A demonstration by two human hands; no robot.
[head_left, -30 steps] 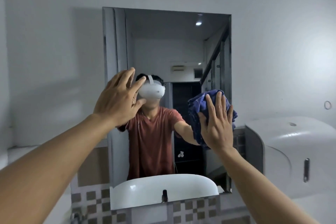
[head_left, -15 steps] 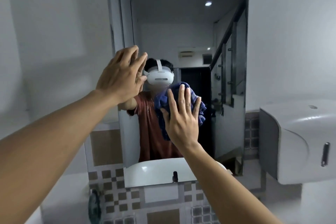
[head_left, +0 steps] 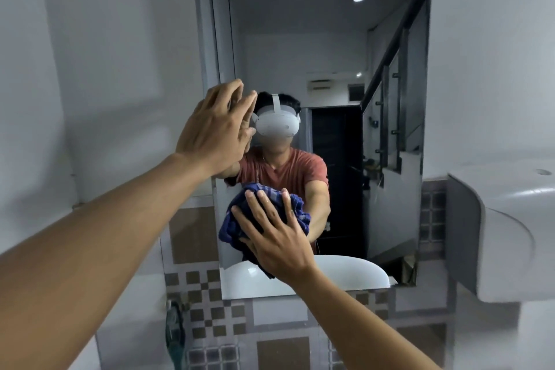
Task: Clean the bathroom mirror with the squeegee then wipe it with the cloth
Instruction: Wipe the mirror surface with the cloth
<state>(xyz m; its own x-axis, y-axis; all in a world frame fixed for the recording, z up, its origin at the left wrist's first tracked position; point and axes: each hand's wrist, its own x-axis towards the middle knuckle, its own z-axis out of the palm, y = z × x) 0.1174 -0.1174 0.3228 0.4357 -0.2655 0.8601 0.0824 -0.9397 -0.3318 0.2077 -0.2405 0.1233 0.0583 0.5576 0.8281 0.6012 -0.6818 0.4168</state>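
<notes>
Right hand: spread flat with fingers splayed, pressed onto the blue cloth; nothing is gripped, the cloth is pinned under the palm
Cloth: bunched against the lower left part of the mirror, just above the reflected basin
Left hand: opened flat, fingers together, laid against the glass at the mirror's left edge; nothing is held
Squeegee: cannot be seen
Wall dispenser: mounted right of the mirror
</notes>
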